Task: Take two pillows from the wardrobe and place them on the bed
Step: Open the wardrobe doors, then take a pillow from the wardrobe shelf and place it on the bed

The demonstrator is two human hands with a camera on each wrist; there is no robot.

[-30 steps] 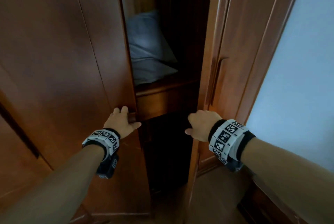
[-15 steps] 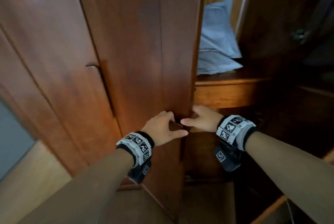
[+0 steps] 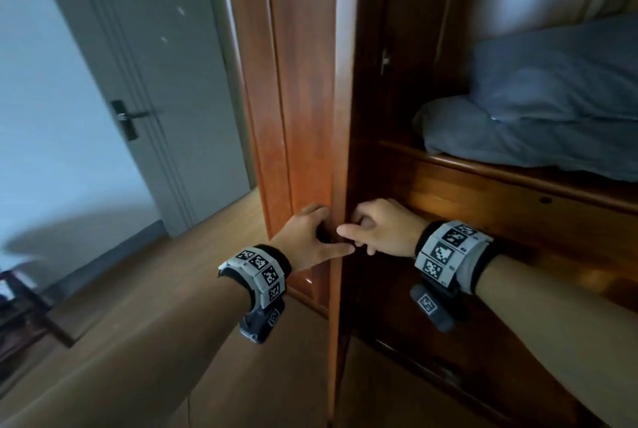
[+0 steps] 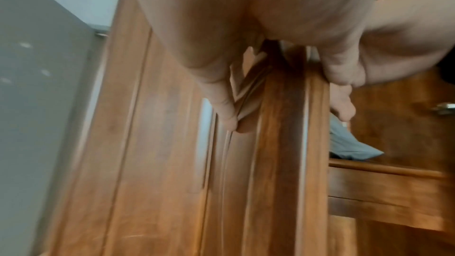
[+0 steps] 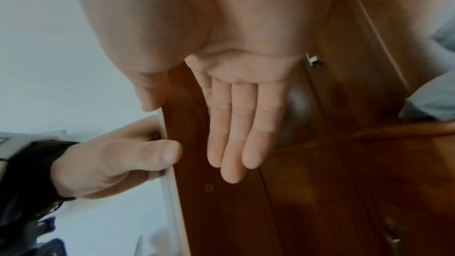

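Observation:
Two blue-grey pillows lie stacked on a wardrobe shelf, the upper pillow on the lower pillow; a pillow corner also shows in the left wrist view. The brown wardrobe door stands edge-on, open. My left hand grips that door's free edge, fingers curled on the outer face, thumb wrapped over the edge. Just right of it, my right hand presses straight fingers flat on the door's inner face. Neither hand touches a pillow.
Below the shelf is a wooden drawer front. A grey room door with a metal handle stands at the left. Wooden floor spreads below, with dark furniture at the far left edge.
The left wardrobe door has swung wider, now edge-on, baring both pillows. My right hand left the right door and came to the left door's inner face beside my left hand.

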